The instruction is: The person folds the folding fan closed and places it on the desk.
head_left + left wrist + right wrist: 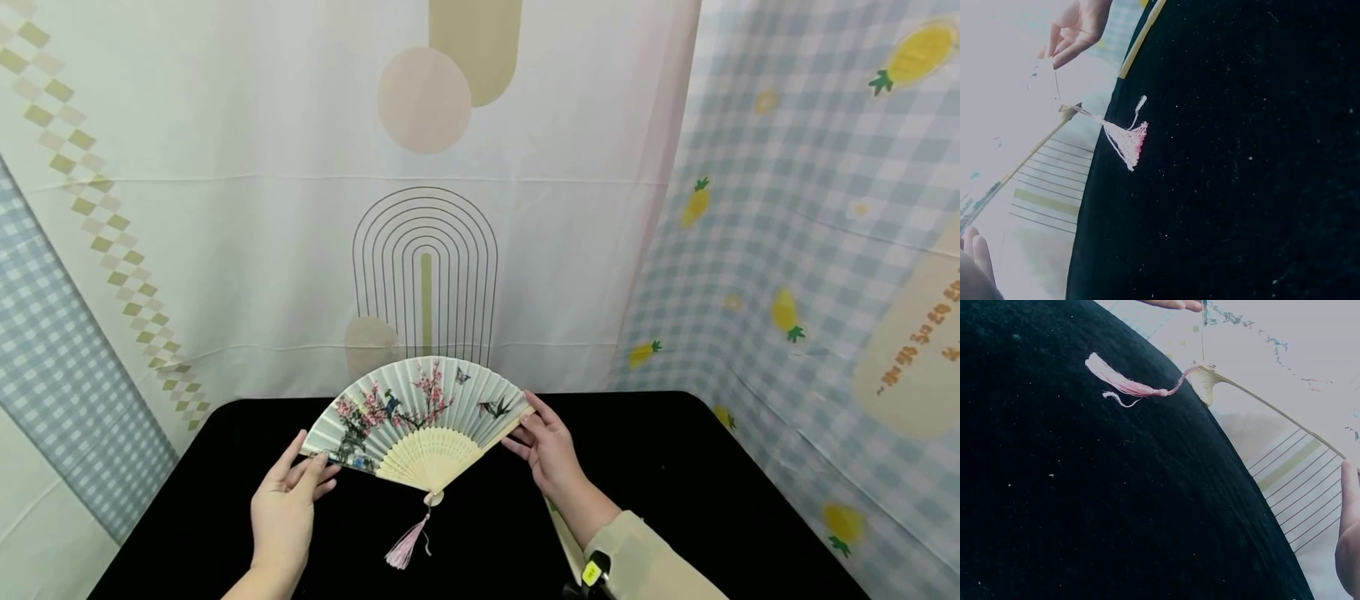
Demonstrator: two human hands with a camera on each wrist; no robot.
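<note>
Nearest, the pink tassel (406,545) hangs between both wrists over the black table (712,483). The left hand (283,508) pinches the fan's (420,417) left end rib; the right hand (547,450) pinches the right one. Best to keep both grips light and level, so the leaf beyond the fingertips stays flat.

The frame edge is cutting off the right hand (1349,531) in the right wrist view. Glare is washing out the fan (1004,94) in the left wrist view, leaving its painting unreadable.
</note>
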